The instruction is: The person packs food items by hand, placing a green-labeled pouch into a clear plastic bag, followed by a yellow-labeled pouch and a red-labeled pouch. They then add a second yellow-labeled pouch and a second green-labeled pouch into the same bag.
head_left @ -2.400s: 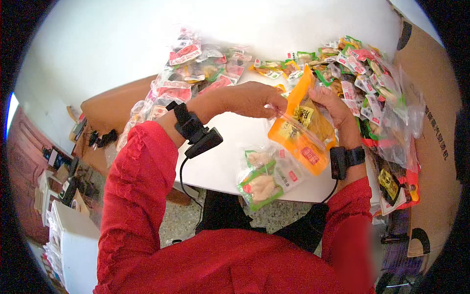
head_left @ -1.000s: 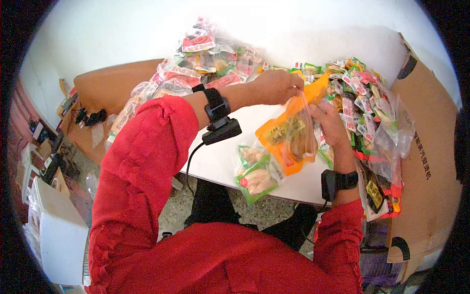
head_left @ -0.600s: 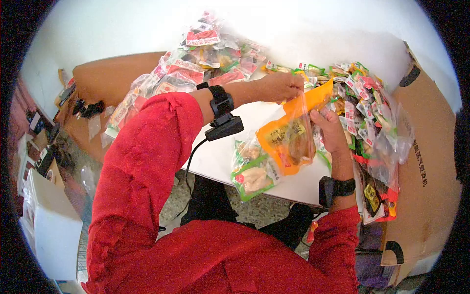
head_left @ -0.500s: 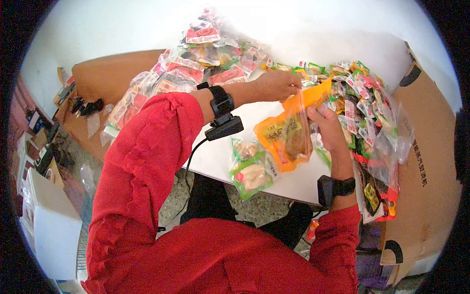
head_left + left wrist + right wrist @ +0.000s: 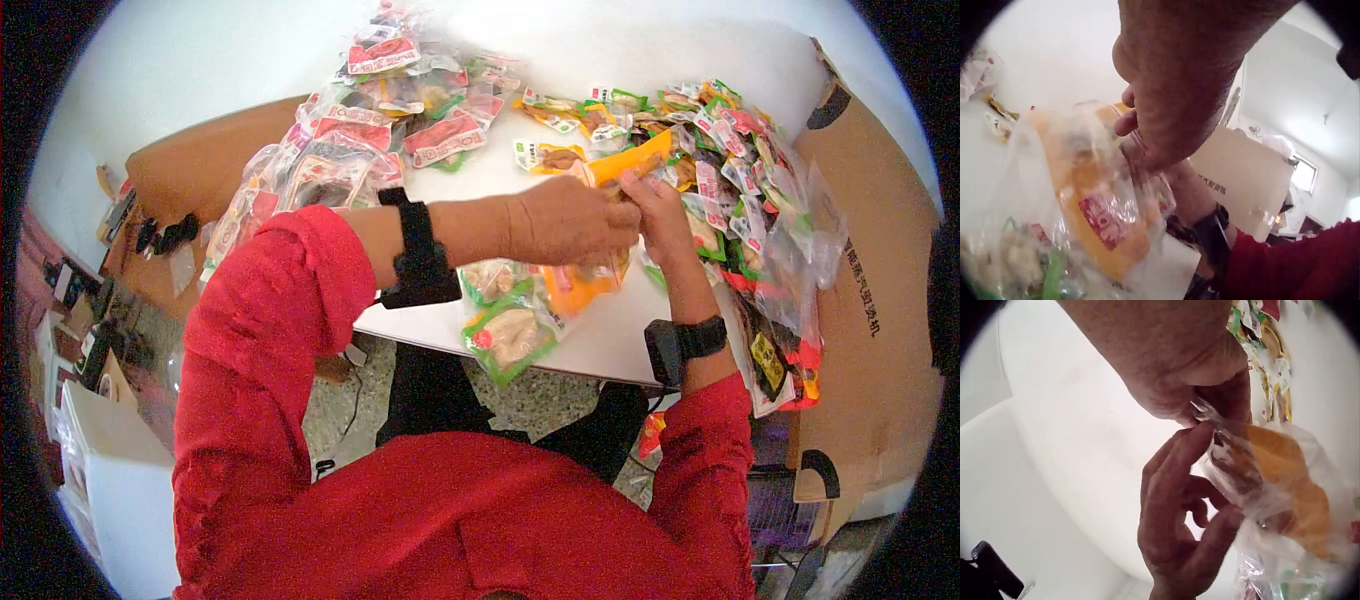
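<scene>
The pouch [image 5: 578, 288] slants above the worktop [image 5: 640, 325], near edge toward far right corner; the right hand [image 5: 660, 212] pinches its upper end, the left hand [image 5: 578, 222], apparently, its clear side.

Storeroom-like space: cardboard [image 5: 885, 400], packet heaps [image 5: 740, 170]

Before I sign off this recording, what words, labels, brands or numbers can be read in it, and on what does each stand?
"蒸汽熨烫机", as it appears: on the brown carton; the characters before it are unclear.
Red label on the orange-and-clear bag: too blurred to read.
Red-and-white packets: too small to read.
Green-edged packet: red mark unreadable.
Yellow-labelled dark packet: too small to read.
</scene>
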Tool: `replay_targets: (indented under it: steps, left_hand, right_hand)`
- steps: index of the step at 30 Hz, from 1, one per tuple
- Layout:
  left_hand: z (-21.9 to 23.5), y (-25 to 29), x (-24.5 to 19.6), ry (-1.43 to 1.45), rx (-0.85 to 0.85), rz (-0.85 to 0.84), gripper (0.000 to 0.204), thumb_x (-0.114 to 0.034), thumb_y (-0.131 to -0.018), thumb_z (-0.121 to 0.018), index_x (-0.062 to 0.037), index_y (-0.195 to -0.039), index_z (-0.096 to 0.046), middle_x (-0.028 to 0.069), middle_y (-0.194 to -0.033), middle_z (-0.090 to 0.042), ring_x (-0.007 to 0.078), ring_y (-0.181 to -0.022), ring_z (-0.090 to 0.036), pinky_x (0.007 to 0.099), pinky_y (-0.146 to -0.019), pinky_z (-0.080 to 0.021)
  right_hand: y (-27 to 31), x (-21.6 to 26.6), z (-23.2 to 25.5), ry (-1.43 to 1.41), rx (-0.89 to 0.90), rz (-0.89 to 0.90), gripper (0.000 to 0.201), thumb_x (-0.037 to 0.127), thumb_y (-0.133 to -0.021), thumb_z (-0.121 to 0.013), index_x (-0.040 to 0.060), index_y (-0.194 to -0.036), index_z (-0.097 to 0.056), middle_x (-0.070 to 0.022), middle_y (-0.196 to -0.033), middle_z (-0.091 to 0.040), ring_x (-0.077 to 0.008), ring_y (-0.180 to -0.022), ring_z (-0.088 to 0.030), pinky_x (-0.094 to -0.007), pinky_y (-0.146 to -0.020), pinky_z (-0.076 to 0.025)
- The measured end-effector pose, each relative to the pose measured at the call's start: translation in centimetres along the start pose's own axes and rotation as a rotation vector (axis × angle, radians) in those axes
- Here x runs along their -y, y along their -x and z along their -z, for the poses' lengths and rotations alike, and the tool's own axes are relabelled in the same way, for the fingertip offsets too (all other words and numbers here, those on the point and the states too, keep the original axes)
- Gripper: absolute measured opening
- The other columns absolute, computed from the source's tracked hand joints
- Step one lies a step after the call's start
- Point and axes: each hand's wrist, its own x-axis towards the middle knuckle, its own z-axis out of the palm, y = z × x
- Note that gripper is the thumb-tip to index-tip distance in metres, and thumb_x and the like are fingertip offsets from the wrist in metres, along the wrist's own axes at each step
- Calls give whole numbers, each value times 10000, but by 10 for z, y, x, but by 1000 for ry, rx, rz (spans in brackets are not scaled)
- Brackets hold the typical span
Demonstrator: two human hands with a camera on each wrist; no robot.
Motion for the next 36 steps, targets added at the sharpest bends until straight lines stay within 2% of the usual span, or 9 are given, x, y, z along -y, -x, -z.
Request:
replay_targets:
  steps: [8,10,12,17,19,21,23,26,36]
  left_hand:
    - [5,-11,-8,-54,164,-51,234,-164,-719,-546,-104,-942,-515,88,-937,-528,231,-688,-601,360,-512,-485]
    - [13,-16,-10,84,64,218,204,-147,-732,-521,-101,-931,-522,108,-855,-568,263,-657,-607,379,-522,-485]
    - [17,-25,1,76,-15,249,181,-143,-742,-507,-98,-918,-516,112,-812,-578,276,-649,-608,389,-526,-484]
    - [27,-36,23,15,-177,234,130,-170,-773,-513,-77,-861,-491,124,-708,-588,312,-664,-602,420,-538,-475]
    - [23,-38,29,36,-190,249,145,-186,-776,-527,-68,-848,-483,134,-704,-582,322,-673,-595,428,-547,-468]
    - [18,-42,33,70,-220,245,145,-194,-780,-527,-68,-834,-481,133,-713,-579,325,-675,-589,438,-563,-462]
    - [11,-44,34,92,-151,267,158,-228,-809,-493,-80,-864,-484,137,-750,-564,333,-706,-578,443,-593,-457]
    - [11,-37,35,159,-126,297,141,-214,-808,-490,-84,-861,-486,136,-775,-558,334,-751,-571,437,-632,-455]
    - [-33,20,84,776,57,348,279,-169,-812,-505,-59,-1066,-532,113,-1200,-472,211,-1092,-447,333,-907,-358]
  right_hand:
    - [0,-12,-4,-92,-39,-30,258,222,-805,-588,33,-974,-541,-54,-939,-560,-116,-848,-540,-258,-713,-441]
    - [1,-14,-1,-86,-27,-56,262,208,-795,-591,37,-986,-541,-64,-968,-558,-139,-881,-534,-278,-745,-435]
    - [4,-16,1,653,177,513,278,170,-758,-594,48,-1001,-540,-73,-990,-564,-193,-923,-522,-324,-795,-420]
    - [14,35,-1,1142,568,442,283,125,-753,-600,39,-1015,-541,-74,-982,-578,-209,-920,-534,-337,-814,-427]
    - [-3,20,6,-31,487,-414,299,157,-766,-635,38,-1025,-543,-56,-975,-583,-177,-890,-554,-309,-802,-446]
    - [-13,8,13,-13,565,-407,328,196,-765,-658,42,-1032,-545,-42,-966,-587,-151,-862,-567,-288,-783,-463]
    - [-20,-1,19,678,842,234,318,182,-771,-648,45,-1039,-545,-42,-966,-587,-148,-871,-564,-293,-785,-463]
    - [-14,7,9,194,710,-370,315,165,-767,-649,41,-1037,-546,-42,-965,-585,-145,-875,-562,-289,-792,-460]
    - [7,14,12,-109,552,-228,572,70,-680,-700,73,-1188,-436,-29,-1061,-539,-142,-936,-533,-306,-809,-456]
